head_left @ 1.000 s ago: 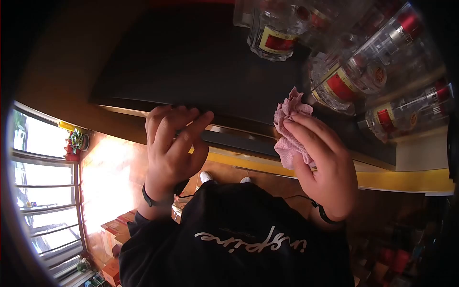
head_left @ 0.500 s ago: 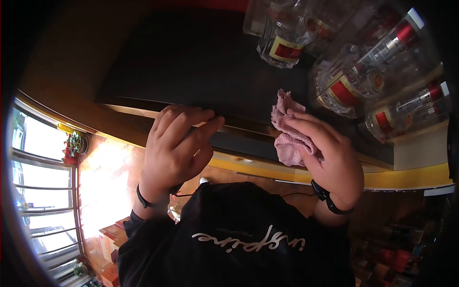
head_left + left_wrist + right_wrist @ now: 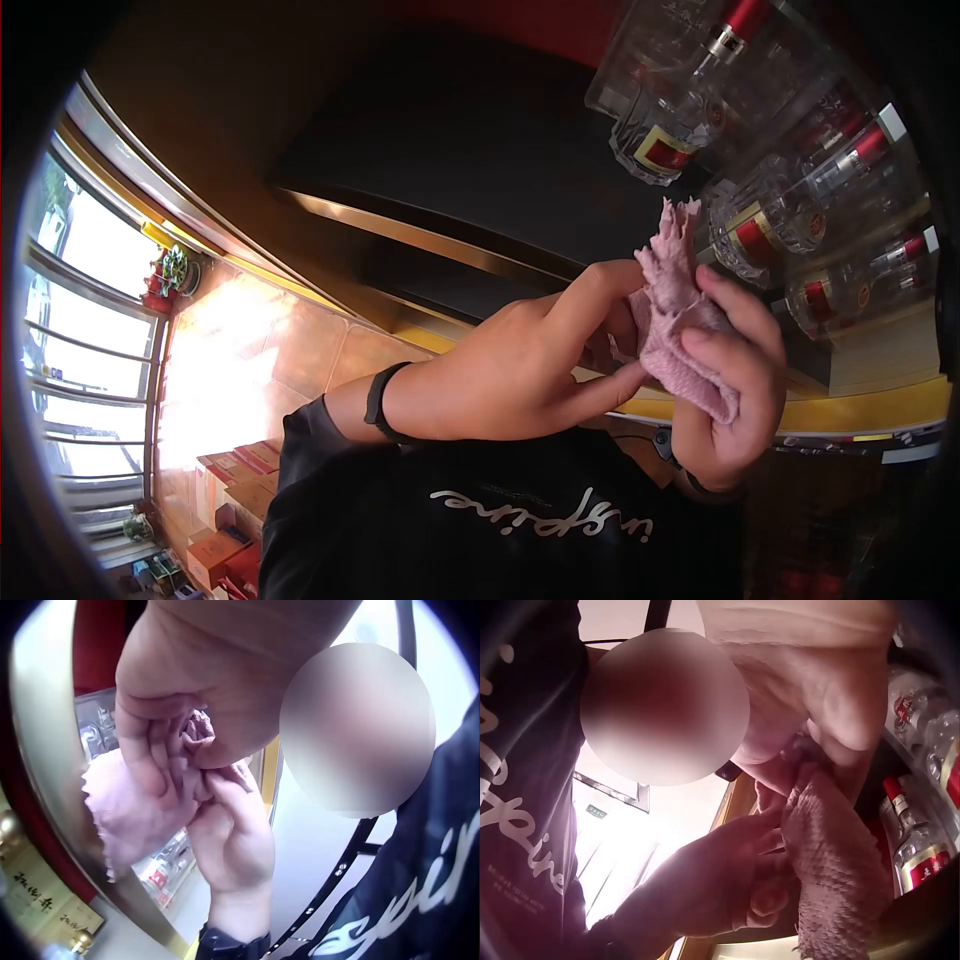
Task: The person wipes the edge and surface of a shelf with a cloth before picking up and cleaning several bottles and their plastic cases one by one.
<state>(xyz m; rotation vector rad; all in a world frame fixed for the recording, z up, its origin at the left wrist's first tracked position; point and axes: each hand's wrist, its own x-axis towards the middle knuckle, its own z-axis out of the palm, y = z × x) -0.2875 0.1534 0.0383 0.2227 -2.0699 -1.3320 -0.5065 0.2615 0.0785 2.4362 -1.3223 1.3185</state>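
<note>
A crumpled pink cloth [image 3: 690,365] is held up between both hands, just in front of the dark shelf. My right hand [image 3: 752,400] grips its right side, with the fingers bent over the folds and a ragged end sticking up above them. From the left, my left hand [image 3: 490,365] reaches across and pinches the cloth between thumb and fingers. In the left wrist view a flat flap of the cloth [image 3: 135,817] with a zigzag edge hangs out beside the left fingers. The right wrist view shows a textured length of the cloth [image 3: 832,855] hanging below the right hand.
Clear glass bottles [image 3: 755,240] with red and yellow labels stand in transparent boxes to the right, close to the cloth. The dark shelf [image 3: 440,140] spans the front, with a wooden edge. Cartons [image 3: 215,555] sit on the floor at lower left, near a bright window.
My left hand has left the shelf edge and moved right to take hold of the cloth. The right hand has lifted the cloth off the shelf area toward the body. The view has shifted.
</note>
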